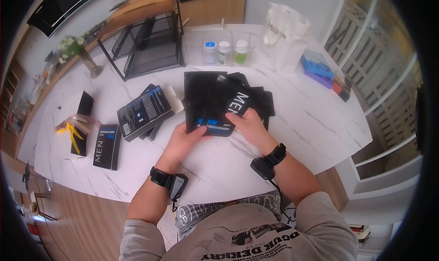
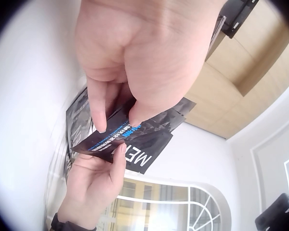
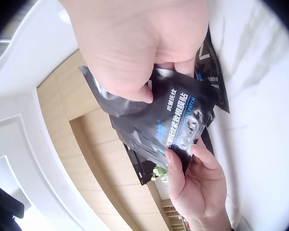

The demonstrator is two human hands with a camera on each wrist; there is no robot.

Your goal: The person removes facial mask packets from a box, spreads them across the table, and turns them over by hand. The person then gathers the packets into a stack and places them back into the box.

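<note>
Both hands are at a fanned handful of flat black eye patch sachets (image 1: 208,96) with white "MEN" and blue lettering. My left hand (image 1: 183,139) pinches the lower left edge, its thumb on the printed front. On the right side, my right hand (image 1: 254,129) grips them with the thumb across the front sachet. The right wrist view shows the front sachet (image 3: 176,113) close up, its "EYE PATCH" print legible and a fingertip pinch at its lower edge. More sachets (image 1: 269,101) overlap behind; some fingers are hidden beneath.
Several black boxes lie at left, including an upright "MEN" box (image 1: 106,146) and a tilted, opened box (image 1: 145,111). A yellow ribbon (image 1: 77,135) lies by another box. Behind stand a mesh rack (image 1: 153,55), a clear organizer (image 1: 194,55) with bottles, and a white paper bag (image 1: 288,41).
</note>
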